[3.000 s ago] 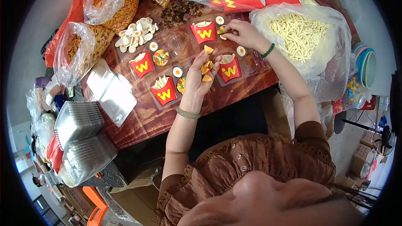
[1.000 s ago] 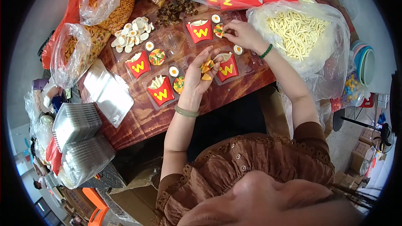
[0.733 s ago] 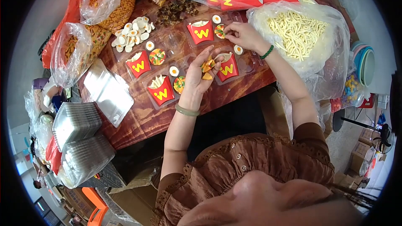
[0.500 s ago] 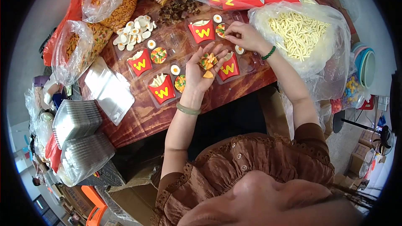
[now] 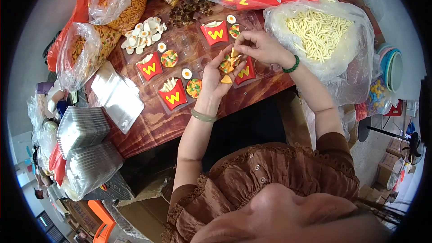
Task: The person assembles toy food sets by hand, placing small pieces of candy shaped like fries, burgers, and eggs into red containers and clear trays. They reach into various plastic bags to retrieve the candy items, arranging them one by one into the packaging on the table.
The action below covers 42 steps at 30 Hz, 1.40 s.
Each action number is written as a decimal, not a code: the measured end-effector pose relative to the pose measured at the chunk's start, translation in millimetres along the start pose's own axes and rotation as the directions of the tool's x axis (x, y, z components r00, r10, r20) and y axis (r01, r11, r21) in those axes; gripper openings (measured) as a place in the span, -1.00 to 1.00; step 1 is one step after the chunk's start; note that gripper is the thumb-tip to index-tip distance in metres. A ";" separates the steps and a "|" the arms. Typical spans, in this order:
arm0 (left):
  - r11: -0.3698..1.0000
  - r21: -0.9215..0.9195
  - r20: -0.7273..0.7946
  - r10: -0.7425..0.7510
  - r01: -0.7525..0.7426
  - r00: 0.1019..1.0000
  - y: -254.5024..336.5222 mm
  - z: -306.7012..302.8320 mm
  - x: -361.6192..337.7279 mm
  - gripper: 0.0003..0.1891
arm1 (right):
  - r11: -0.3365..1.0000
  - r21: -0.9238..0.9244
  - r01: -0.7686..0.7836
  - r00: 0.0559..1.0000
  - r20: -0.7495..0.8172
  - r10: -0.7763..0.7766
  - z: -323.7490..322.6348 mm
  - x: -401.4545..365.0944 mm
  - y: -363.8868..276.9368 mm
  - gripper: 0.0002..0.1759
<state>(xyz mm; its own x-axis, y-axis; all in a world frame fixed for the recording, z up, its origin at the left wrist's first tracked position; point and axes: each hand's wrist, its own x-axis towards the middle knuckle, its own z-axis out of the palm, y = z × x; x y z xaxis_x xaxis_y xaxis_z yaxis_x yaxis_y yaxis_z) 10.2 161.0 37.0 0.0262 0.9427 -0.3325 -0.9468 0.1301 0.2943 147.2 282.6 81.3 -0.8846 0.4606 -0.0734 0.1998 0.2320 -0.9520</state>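
Observation:
My left hand (image 5: 215, 80) is palm up over the wooden table (image 5: 157, 126), cupping several small orange wedge-shaped pizza candies (image 5: 226, 66). My right hand (image 5: 259, 47) has come to the left palm and pinches one wedge at its fingertips. Clear plastic trays hold red fry boxes marked W (image 5: 172, 96), fried-egg candies (image 5: 186, 73) and round pizza candies (image 5: 195, 87). The tray under my hands has a red fry box (image 5: 245, 72) partly hidden by the fingers.
A large bag of pale fry-shaped candy (image 5: 319, 29) lies at the right. Bags of orange candy (image 5: 126, 4) and a loose pile of egg candies (image 5: 139, 36) sit at the far left. Stacked clear trays (image 5: 85, 148) and flat pouches (image 5: 118, 101) are at the near left.
My right hand left the far tray's pizza compartment and came back to the left palm, taking a wedge. The left hand rose a little and opened flatter.

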 end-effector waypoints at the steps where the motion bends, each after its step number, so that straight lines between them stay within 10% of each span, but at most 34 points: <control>1: 0.999 0.037 0.003 -0.017 0.017 1.000 0.0 1.7 -0.9 -0.60 | 0.999 0.036 0.040 0.999 -0.028 -0.039 -0.5 1.6 11.7 -0.85; 5: 0.998 0.057 -0.019 -0.033 0.034 0.999 -4.6 -0.5 1.2 -0.64 | 0.978 0.207 -0.028 0.992 -0.117 0.053 -0.1 -2.8 14.3 -0.84; 8: 0.992 0.114 -0.051 -0.050 0.056 0.997 -5.3 -5.5 3.6 -0.65 | 0.924 -0.309 0.224 0.973 0.012 -0.232 -7.9 -8.3 12.3 -0.83; 14: 0.997 0.067 -0.039 -0.038 0.040 0.999 -5.6 -2.6 2.3 -0.61 | 0.865 -0.498 0.069 0.922 -0.300 -0.246 -32.4 6.4 33.9 -0.87; 18: 0.997 0.070 -0.062 -0.031 0.035 0.998 -3.5 3.8 1.1 -0.60 | 0.647 -0.746 0.157 0.907 -0.150 -0.393 -46.8 21.9 69.8 -0.86; 42: 1.000 -0.008 0.003 -0.025 0.025 1.000 2.4 4.0 0.6 -0.59 | 0.822 -0.567 0.062 0.938 -0.248 -0.242 -39.7 25.6 72.7 -0.83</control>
<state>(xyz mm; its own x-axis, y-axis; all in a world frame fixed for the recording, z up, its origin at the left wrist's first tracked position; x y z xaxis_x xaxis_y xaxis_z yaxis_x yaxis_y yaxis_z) 9.3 163.0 41.1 0.0508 0.9401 -0.3370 -0.9483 0.1512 0.2789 155.8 345.3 22.1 -0.7738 0.5883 0.2347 0.3481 0.7046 -0.6184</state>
